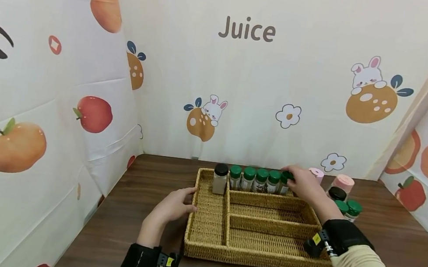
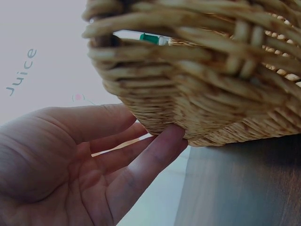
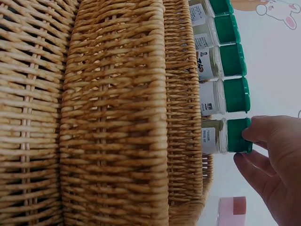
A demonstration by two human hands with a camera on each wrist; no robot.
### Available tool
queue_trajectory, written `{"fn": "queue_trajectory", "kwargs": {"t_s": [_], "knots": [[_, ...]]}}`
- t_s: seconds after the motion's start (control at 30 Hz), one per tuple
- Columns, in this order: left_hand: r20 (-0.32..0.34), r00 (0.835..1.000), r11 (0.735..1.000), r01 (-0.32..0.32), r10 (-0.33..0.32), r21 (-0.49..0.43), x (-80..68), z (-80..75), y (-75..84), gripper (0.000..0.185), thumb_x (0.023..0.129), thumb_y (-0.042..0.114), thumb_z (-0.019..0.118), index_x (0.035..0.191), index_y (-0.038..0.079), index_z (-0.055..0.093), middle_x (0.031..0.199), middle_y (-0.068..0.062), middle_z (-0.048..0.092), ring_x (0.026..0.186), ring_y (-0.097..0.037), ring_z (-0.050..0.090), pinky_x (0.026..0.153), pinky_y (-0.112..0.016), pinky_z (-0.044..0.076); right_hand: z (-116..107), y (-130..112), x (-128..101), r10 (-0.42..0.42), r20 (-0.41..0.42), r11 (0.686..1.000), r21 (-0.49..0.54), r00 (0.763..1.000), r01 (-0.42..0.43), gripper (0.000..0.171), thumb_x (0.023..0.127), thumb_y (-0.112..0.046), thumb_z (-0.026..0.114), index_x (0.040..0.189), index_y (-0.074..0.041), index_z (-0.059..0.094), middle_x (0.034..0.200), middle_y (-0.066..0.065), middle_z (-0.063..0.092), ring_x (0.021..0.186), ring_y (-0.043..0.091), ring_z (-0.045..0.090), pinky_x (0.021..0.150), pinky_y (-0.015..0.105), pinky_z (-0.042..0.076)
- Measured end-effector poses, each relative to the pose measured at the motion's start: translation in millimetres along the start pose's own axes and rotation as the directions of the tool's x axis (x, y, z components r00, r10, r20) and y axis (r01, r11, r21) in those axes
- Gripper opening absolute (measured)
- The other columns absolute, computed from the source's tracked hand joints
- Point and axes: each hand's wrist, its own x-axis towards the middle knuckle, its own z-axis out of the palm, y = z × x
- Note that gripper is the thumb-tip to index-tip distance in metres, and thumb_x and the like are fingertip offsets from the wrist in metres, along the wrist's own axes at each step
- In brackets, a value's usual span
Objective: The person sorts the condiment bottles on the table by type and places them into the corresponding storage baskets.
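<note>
Currently the right hand [image 1: 303, 182] pinches a green-capped jar [image 3: 225, 136] into the basket [image 1: 208, 221]'s back row; left hand [image 1: 174, 206] steadies it, fingers straight. Release should follow.

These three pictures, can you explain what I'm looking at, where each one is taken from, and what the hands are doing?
A person is working with bare hands and wearing three cameras. The wide picture comes from a head camera looking down at a brown table. The two close-ups come from cameras strapped to the wrists.

On the table sits a wicker tray with compartments. Its back compartment holds a row of green-capped jars, and a black-capped jar stands in the left one. More jars stand on the table to the right.

The left hand rests open against the tray's left side. The right hand pinches the cap of the end green-capped jar.
</note>
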Motion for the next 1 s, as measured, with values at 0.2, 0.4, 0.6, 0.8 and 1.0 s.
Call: {"fn": "queue_trajectory", "kwargs": {"t_s": [0.2, 0.4, 0.6, 0.8, 1.0], "knots": [[-0.001, 1.000, 1.000, 0.005, -0.005, -0.005, -0.3, -0.2, -0.4, 0.060, 0.095, 0.011, 0.068, 0.150, 0.008, 0.045, 0.147, -0.022, 0.051, 0.127, -0.039, 0.057, 0.094, -0.052, 0.052, -4, 3, -4, 0.003, 0.028, 1.000, 0.020, 1.000, -0.004, 0.038, 0.094, 0.000, 0.058, 0.132, 0.000, 0.060, 0.125, 0.026, 0.064, 0.092, 0.032, 0.064, 0.071, 0.041, 0.048], [0.004, 1.000, 1.000, 0.007, -0.007, -0.026, 0.2, -0.5, -0.7, 0.061, 0.095, 0.010, 0.067, 0.151, 0.007, 0.043, 0.146, -0.022, 0.052, 0.125, -0.038, 0.059, 0.091, -0.050, 0.053, -13, 5, -12, 0.011, 0.041, 0.996, 0.089, 0.999, -0.014, 0.037, 0.098, -0.002, 0.054, 0.135, 0.002, 0.056, 0.130, 0.028, 0.061, 0.118, 0.047, 0.060, 0.091, 0.057, 0.052], [0.003, 1.000, 1.000, 0.009, -0.009, -0.022, 0.5, -1.0, -0.6, 0.061, 0.095, 0.010, 0.067, 0.151, 0.008, 0.043, 0.147, -0.022, 0.051, 0.126, -0.038, 0.058, 0.091, -0.049, 0.054, -22, 10, -21, -0.014, 0.021, 0.995, 0.095, 1.000, 0.012, 0.034, 0.099, -0.003, 0.053, 0.132, 0.004, 0.058, 0.128, 0.029, 0.062, 0.117, 0.046, 0.061, 0.093, 0.056, 0.052], [-0.001, 1.000, 1.000, 0.004, -0.004, -0.017, 0.5, -0.3, -1.5, 0.061, 0.094, 0.009, 0.067, 0.151, 0.007, 0.044, 0.146, -0.022, 0.052, 0.125, -0.037, 0.059, 0.091, -0.049, 0.054, -29, 19, -31, -0.034, -0.020, 0.998, 0.049, 0.999, 0.035, 0.030, 0.100, -0.005, 0.052, 0.127, 0.003, 0.063, 0.124, 0.026, 0.065, 0.113, 0.046, 0.062, 0.091, 0.057, 0.052], [0.000, 1.000, 1.000, 0.000, 0.000, -0.027, -0.5, 0.6, -1.7, 0.061, 0.094, 0.009, 0.067, 0.150, 0.005, 0.044, 0.146, -0.022, 0.052, 0.125, -0.038, 0.059, 0.091, -0.049, 0.054, -34, 29, -40, -0.034, -0.018, 0.997, 0.063, 0.999, 0.035, 0.031, 0.099, -0.004, 0.054, 0.127, 0.006, 0.061, 0.122, 0.030, 0.064, 0.111, 0.048, 0.063, 0.087, 0.057, 0.053]]}}
